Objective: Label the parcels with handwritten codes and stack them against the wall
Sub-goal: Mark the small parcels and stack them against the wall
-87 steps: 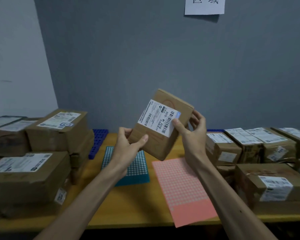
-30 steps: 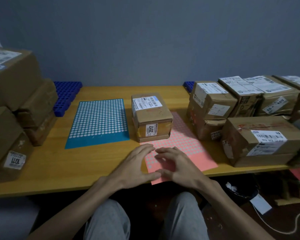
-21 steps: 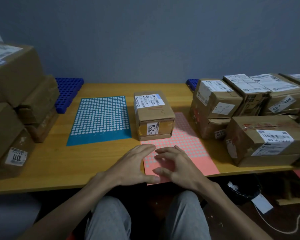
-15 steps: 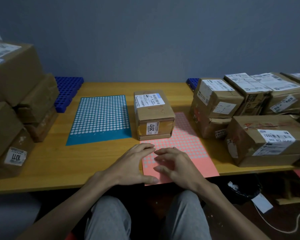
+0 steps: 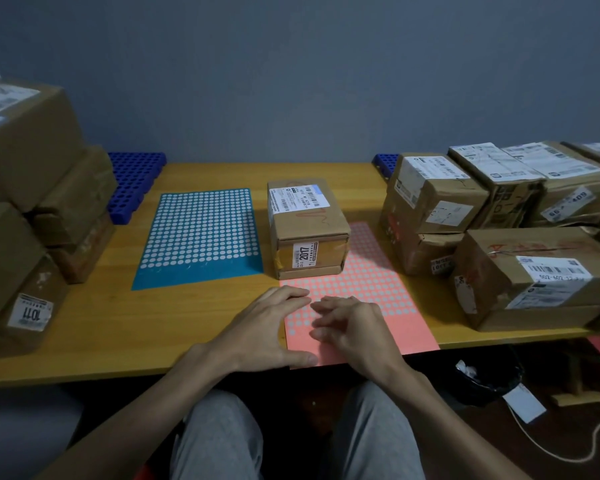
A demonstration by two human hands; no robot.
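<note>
A small brown parcel (image 5: 309, 226) with a white shipping label and a "2017" tag stands on the wooden table (image 5: 118, 323), partly on the far end of a pink sticker sheet (image 5: 378, 278). My left hand (image 5: 271, 327) lies flat on the sheet's near left edge, thumb at its front corner. My right hand (image 5: 350, 323) rests on the sheet beside it, fingers bent, tips on the dots. Whether a sticker is pinched I cannot tell. A blue sticker sheet (image 5: 201, 237) lies to the left of the parcel.
Stacked brown parcels (image 5: 32, 209) fill the table's left end, one tagged "1011". More labelled parcels (image 5: 520, 271) crowd the right end. Blue plastic grids (image 5: 132, 181) sit at the back by the grey wall. A bin and a cable lie on the floor at right.
The parcel held up in both hands earlier now stands on the table. Both hands have come down onto the pink sheet and hardly moved over the last second.
</note>
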